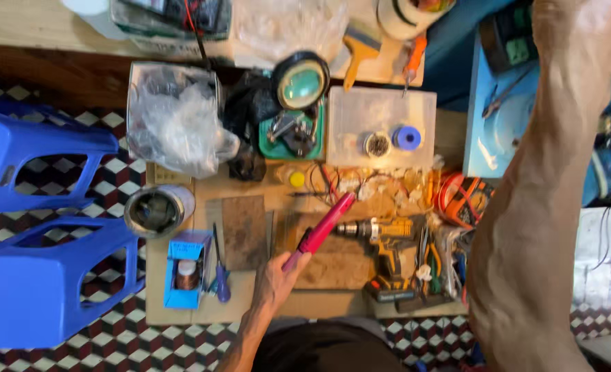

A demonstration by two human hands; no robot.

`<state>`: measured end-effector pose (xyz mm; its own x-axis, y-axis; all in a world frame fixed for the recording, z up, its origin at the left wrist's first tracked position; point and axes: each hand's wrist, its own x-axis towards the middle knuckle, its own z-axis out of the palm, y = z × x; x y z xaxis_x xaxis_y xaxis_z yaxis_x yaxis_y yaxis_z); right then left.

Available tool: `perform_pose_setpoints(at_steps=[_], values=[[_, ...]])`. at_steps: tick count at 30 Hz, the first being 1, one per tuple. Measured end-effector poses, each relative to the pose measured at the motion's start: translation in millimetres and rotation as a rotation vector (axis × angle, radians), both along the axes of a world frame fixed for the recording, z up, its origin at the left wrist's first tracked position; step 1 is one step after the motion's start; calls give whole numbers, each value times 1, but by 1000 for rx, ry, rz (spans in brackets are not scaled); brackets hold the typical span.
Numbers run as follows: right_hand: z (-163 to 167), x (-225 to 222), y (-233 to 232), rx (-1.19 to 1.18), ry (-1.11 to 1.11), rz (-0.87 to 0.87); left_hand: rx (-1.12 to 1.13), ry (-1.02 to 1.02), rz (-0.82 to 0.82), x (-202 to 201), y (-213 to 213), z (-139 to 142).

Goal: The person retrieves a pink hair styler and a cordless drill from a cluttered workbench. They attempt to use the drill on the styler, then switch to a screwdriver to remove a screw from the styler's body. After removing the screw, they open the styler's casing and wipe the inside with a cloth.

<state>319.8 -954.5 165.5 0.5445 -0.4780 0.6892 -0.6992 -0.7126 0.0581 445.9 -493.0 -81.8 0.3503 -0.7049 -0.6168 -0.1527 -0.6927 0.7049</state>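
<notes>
Right forearm (533, 227) looms nearest, fingers out of view. Left hand (272, 282) grips pink tool (323, 227) toward 1 o'clock; swinging could knock yellow drill (386, 241) off table (181, 313).

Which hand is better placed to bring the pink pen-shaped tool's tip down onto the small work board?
Left. The left hand already grips the pink pen-shaped tool just above the board. The right hand is raised toward the frame's top-right corner, far from the bench's middle.
</notes>
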Motion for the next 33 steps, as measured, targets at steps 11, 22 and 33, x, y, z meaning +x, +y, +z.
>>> perform_pose_setpoints(at_steps=[11,22,33], values=[[-9,-126,345,1090,-454,-196,110,-157,-110,-41,67,35],[-115,-203,425,1044,-571,-367,213,-7,-355,-61,74,-4],[-136,-192,455,919,-552,-407,272,16,-456,-44,64,-9]])
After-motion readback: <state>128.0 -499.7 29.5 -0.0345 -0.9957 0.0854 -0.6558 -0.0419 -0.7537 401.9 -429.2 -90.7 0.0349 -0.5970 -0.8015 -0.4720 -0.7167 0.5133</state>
